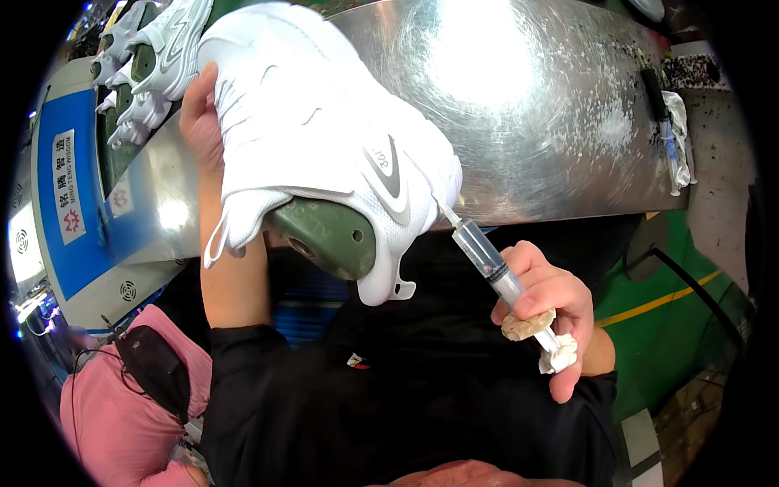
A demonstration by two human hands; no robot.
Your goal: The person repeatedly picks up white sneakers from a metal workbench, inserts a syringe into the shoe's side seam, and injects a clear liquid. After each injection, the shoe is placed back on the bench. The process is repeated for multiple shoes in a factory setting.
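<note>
A white sneaker (324, 138) with a grey side emblem is held up in front of me, a dark green shoe last (329, 239) filling its opening. My left hand (203, 122) grips the shoe at its far left side; most of its fingers are hidden behind the shoe. In my right hand (548, 300) is a clear syringe (483, 253), its plunger end wrapped in whitish, crusted material. The syringe's tip meets the shoe's lower right edge, near where the sole joins the upper.
Below the shoe lies a scratched metal table (560, 154). Several white sneakers (158, 57) on green lasts stand at the far left, by a blue-and-grey machine (73, 178). A dark brush-like tool (653, 93) and a white crumpled wrapper (680, 138) lie at the right edge. A person in pink (122, 398) is at lower left.
</note>
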